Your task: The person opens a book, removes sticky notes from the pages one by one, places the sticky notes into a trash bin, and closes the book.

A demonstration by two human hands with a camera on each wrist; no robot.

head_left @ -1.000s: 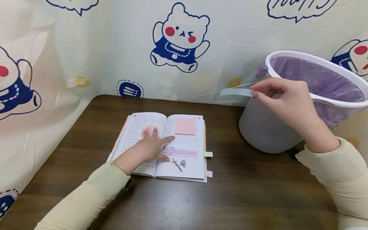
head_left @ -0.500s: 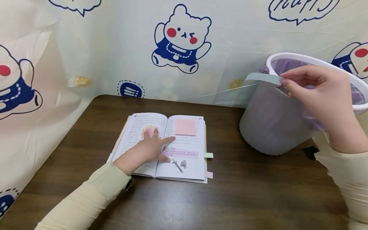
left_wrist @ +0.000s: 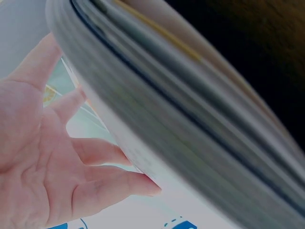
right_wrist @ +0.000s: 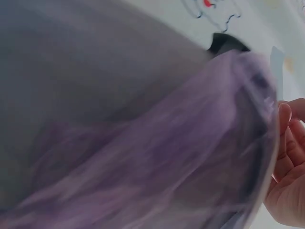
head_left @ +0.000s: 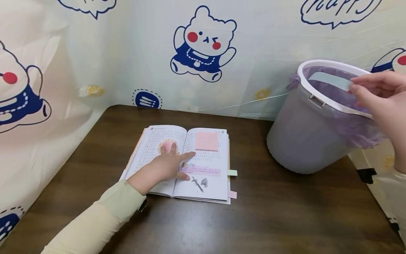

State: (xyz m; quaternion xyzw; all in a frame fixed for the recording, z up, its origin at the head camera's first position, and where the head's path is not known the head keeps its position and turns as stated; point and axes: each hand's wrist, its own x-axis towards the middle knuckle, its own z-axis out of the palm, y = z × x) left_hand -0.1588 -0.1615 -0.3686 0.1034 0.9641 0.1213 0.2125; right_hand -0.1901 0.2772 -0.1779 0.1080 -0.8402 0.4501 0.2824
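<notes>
An open book (head_left: 206, 187) lies on the brown table, and my left hand (head_left: 161, 167) rests on its pages with fingers spread. In the left wrist view the fingertips of the left hand (left_wrist: 62, 157) meet the page beside the thick page edges (left_wrist: 157, 109). At the right, my right hand (head_left: 388, 98) pinches one end of a pale blue paper strip (head_left: 330, 79) between thumb and fingers. The strip overlaps the mouth of a grey trash bin (head_left: 301, 134) in the head view. The right wrist view shows the right hand (right_wrist: 290, 162) beyond the bin's rim, partly hidden by it.
A purple bag (head_left: 358, 127) lines the bin and folds over its white rim (head_left: 333, 63). A pink sticky note (head_left: 207, 141) is on the right page; green (head_left: 232, 173) and pink tabs (head_left: 232, 194) stick out from the book. A printed curtain (head_left: 133, 53) stands behind the table (head_left: 253, 218).
My right hand has moved right with the paper strip, from left of the bin to over its mouth. The left hand stays on the book. The head view has shifted slightly.
</notes>
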